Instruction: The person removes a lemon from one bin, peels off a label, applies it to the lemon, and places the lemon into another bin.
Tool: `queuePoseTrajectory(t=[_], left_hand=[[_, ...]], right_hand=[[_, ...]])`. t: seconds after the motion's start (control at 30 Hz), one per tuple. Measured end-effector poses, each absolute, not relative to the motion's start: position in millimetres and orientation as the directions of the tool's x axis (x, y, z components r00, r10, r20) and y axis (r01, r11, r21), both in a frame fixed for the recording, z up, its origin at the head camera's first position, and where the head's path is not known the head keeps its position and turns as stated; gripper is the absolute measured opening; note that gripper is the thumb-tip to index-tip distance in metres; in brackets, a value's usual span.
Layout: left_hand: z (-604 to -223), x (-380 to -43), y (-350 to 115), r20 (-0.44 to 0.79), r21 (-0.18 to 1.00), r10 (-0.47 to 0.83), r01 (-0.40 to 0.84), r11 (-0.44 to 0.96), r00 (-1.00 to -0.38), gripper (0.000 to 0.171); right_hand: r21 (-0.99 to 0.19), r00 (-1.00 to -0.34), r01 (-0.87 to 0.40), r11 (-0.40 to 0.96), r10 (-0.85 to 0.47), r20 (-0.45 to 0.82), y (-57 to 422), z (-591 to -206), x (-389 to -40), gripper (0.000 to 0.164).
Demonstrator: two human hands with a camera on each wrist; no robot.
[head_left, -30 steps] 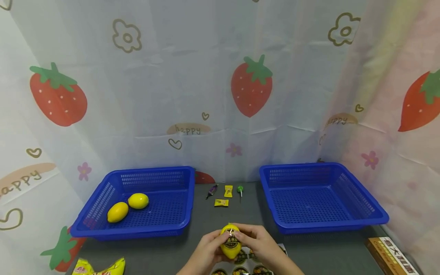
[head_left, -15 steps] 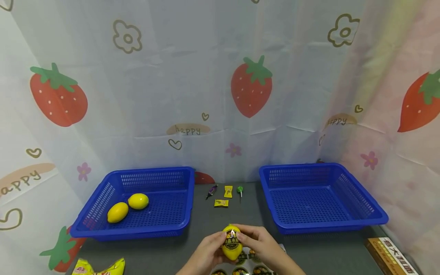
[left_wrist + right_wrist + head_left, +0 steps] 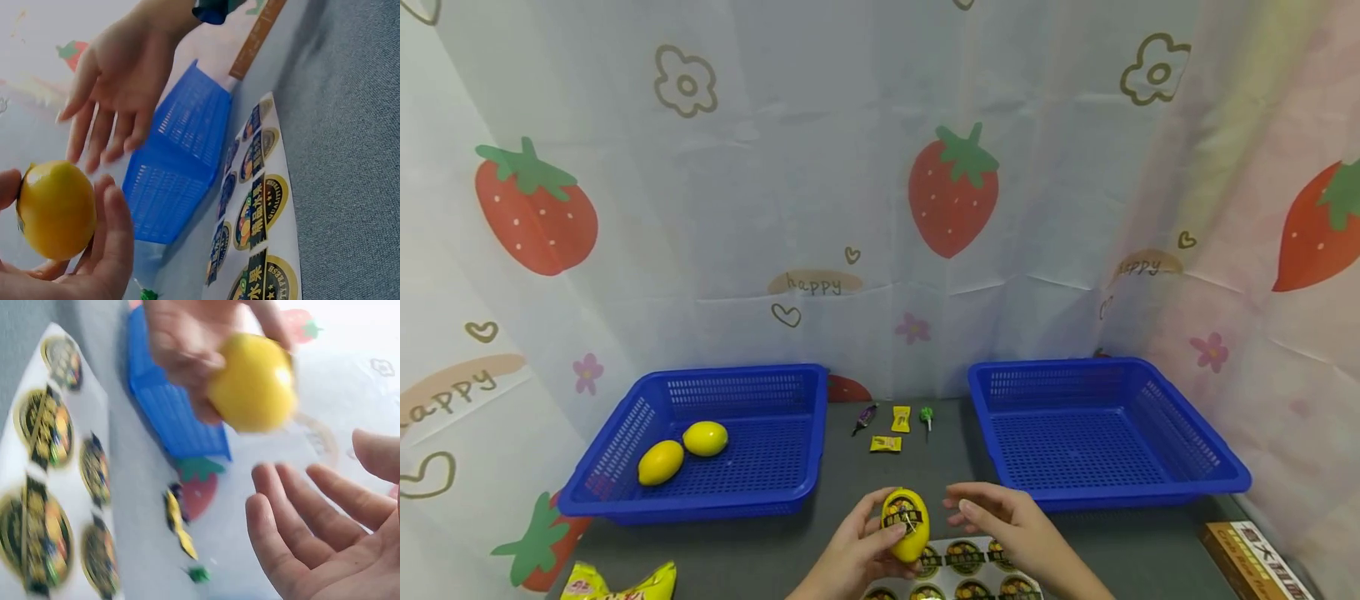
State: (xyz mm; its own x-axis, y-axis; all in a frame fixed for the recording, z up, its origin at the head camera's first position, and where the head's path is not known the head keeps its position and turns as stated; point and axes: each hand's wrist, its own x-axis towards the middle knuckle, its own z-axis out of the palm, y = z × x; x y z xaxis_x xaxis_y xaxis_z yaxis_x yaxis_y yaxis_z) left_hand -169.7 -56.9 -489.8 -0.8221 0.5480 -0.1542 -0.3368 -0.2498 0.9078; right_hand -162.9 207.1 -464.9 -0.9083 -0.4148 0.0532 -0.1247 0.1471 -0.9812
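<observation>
A yellow lemon (image 3: 913,537) with a round black-and-gold fruit sticker on it is held in my left hand (image 3: 867,546), thumb on one side and fingers round the other. My right hand (image 3: 1011,525) is apart from the lemon, a short way to its right, fingers loosely spread and holding nothing; the right wrist view shows its bare palm (image 3: 340,550). Below both hands lies a white sheet of round stickers (image 3: 964,557), partly covered by them in the head view. In the left wrist view the lemon (image 3: 59,212) shows its plain side.
Two more lemons (image 3: 661,462) lie in the left blue basket (image 3: 700,505). A second blue basket (image 3: 1120,493) stands at right. Between them are wrapped candies (image 3: 886,444) and a green lollipop (image 3: 927,414). A yellow packet (image 3: 617,583) is front left, a brown box (image 3: 1255,558) front right.
My right hand has let go of the lemon and moved right, uncovering more of the sticker sheet. The left hand keeps the lemon, now tilted slightly.
</observation>
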Motion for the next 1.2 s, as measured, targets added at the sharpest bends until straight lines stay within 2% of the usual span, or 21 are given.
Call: queuePoseTrajectory(t=[0.17,0.27,0.53,0.7,0.87,1.03,1.2], left_hand=[[-491,-170,-55,-0.182,0.905,0.496,-0.342,-0.253,-0.849,0.052],[-491,-170,-53,-0.185,0.904,0.483,-0.341,-0.257,-0.856,0.052],[-492,-172,-48,-0.149,0.904,0.487,-0.319,-0.286,-0.860,0.065],[-490,-174,-45,-0.153,0.925,0.457,-0.290,-0.246,-0.876,0.073],[-485,-177,-42,-0.165,0.955,0.391,-0.246,-0.166,-0.906,0.072],[-473,-182,-31,-0.131,0.988,0.323,-0.149,-0.032,-0.937,0.070],[-455,-192,-9,-0.078,0.996,0.284,-0.065,0.057,-0.956,0.069]], right_hand=[[-0.957,-0.906,-0.233,0.175,-0.396,0.148,247,-454,-155,0.035],[-0.939,-0.926,-0.260,0.225,-0.335,0.177,270,-447,-150,0.035],[-0.872,-0.974,-0.223,0.436,-0.070,0.215,329,-432,-145,0.035],[-0.808,-0.969,-0.127,0.576,0.102,0.225,380,-425,-148,0.042],[-0.706,-0.914,-0.021,0.708,0.272,0.300,431,-432,-152,0.050],[-0.654,-0.879,0.115,0.748,0.383,0.283,461,-439,-155,0.063],[-0.627,-0.884,0.188,0.756,0.409,0.228,476,-445,-158,0.066]])
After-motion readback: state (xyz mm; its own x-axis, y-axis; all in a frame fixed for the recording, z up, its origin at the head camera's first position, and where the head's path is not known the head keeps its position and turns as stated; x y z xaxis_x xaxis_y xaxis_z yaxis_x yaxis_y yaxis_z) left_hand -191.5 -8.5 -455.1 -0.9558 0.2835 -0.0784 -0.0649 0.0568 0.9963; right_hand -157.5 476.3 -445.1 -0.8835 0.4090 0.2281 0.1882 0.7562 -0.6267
